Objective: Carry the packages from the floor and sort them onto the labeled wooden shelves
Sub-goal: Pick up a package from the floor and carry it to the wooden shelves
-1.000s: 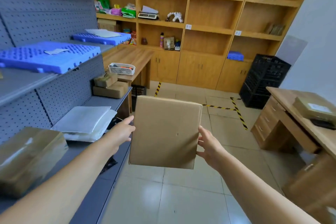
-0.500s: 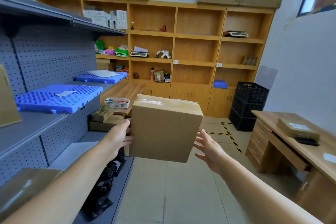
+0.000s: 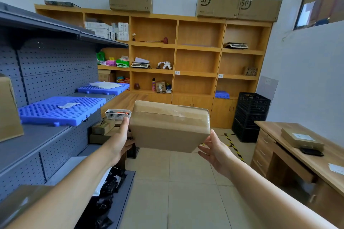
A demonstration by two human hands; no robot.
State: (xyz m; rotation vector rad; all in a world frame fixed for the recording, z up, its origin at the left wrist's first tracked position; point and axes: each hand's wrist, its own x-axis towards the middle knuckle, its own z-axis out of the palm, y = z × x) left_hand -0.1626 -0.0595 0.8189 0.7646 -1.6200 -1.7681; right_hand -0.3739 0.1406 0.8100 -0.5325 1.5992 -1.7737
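A taped brown cardboard package (image 3: 167,132) is held at chest height in the middle of the view, its top tilted toward me. My left hand (image 3: 121,139) grips its left side, thumb up along the edge and fingers underneath. My right hand (image 3: 216,152) sits at the package's lower right corner with fingers spread; I cannot tell if it touches. The wooden shelves (image 3: 197,48) fill the far wall, with small white labels (image 3: 177,72) on the shelf edges and several bare compartments.
A grey pegboard rack (image 3: 55,65) with blue plastic pallets (image 3: 61,109) runs along the left. A white basket (image 3: 118,114) sits on a wooden table behind the package. Black crates (image 3: 251,115) stand at the right of the shelves. A wooden desk (image 3: 297,147) lines the right. Tiled floor lies ahead.
The view has risen from the floor to the whole wooden shelf wall. The package tipped from upright to flatter, showing its taped top. My right hand let go of its side and hovers by the corner.
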